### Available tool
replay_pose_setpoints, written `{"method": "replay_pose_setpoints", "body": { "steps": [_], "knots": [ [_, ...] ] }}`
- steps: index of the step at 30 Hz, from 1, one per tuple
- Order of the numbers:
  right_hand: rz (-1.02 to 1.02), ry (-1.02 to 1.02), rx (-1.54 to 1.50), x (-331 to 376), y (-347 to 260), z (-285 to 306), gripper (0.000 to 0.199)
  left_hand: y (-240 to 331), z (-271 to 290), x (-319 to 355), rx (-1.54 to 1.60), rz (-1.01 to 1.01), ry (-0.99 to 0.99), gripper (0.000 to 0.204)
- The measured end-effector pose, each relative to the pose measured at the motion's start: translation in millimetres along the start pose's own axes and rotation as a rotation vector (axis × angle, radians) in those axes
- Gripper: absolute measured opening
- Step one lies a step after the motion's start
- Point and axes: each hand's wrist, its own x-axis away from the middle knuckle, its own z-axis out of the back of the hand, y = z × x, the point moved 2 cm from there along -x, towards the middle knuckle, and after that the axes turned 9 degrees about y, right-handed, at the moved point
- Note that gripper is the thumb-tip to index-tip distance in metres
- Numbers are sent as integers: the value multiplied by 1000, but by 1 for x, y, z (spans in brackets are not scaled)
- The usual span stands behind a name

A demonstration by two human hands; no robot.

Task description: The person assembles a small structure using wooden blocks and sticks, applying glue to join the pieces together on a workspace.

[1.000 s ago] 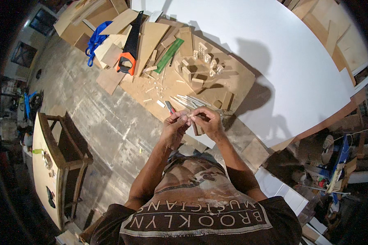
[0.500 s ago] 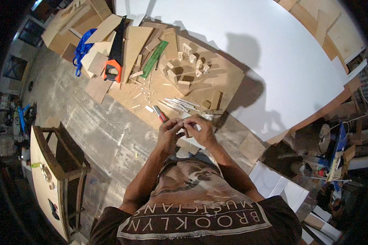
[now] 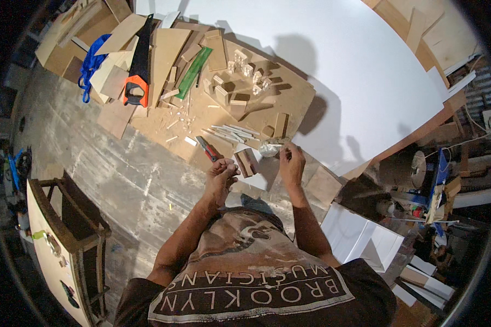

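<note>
My left hand (image 3: 220, 177) is closed, its fingertips pinched around a small pale piece too small to name. To the right, my right hand (image 3: 292, 162) pinches a thin light stick whose tip reaches over a whitish lump on crumpled plastic (image 3: 269, 147). Between my hands a brown wooden block (image 3: 246, 162) rests on a white sheet (image 3: 262, 180). A red and grey utility knife (image 3: 207, 149) lies just beyond my left hand. Several white sticks (image 3: 232, 133) form a loose pile past the block.
Small wooden blocks (image 3: 237, 107) and little built-up wooden pieces (image 3: 247, 70) stand on the brown board (image 3: 289, 111). A green strip (image 3: 194, 72) and a handsaw (image 3: 137, 87) lie to the left. A large white panel (image 3: 376, 82) spreads at the right; a wooden stand (image 3: 76, 245) is lower left.
My hands have parted: the right has moved right to the whitish lump, the left stays near my body. The wooden block between them now shows fully. The whole view has shifted slightly.
</note>
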Motion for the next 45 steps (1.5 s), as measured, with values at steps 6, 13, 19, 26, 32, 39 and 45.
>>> {"method": "replay_pose_setpoints", "body": {
  "steps": [6, 13, 19, 26, 32, 39, 45],
  "knots": [
    [219, -255, 276, -18, 29, -18, 25, 6, 12, -6, 98, -49, -74, 13],
    [205, -246, 195, -11, 7, -20, 14, 23, 17, 0, 104, -35, -92, 19],
    [87, -110, 46, -12, -15, 8, 12, 48, -11, 17, 79, -31, -123, 26],
    [-222, -156, -499, -2, -75, 34, 10, 67, -31, 26, 54, -91, -201, 23],
    [-153, -217, -786, 12, -128, 34, 11, 80, -40, 31, 156, -240, -334, 23],
    [-156, -241, -841, 11, -143, 33, 12, 86, -38, 38, 143, -248, -336, 24],
    [-135, -313, -715, 11, -147, 36, 10, 86, -37, 41, 129, -272, -277, 24]
  ]
}}
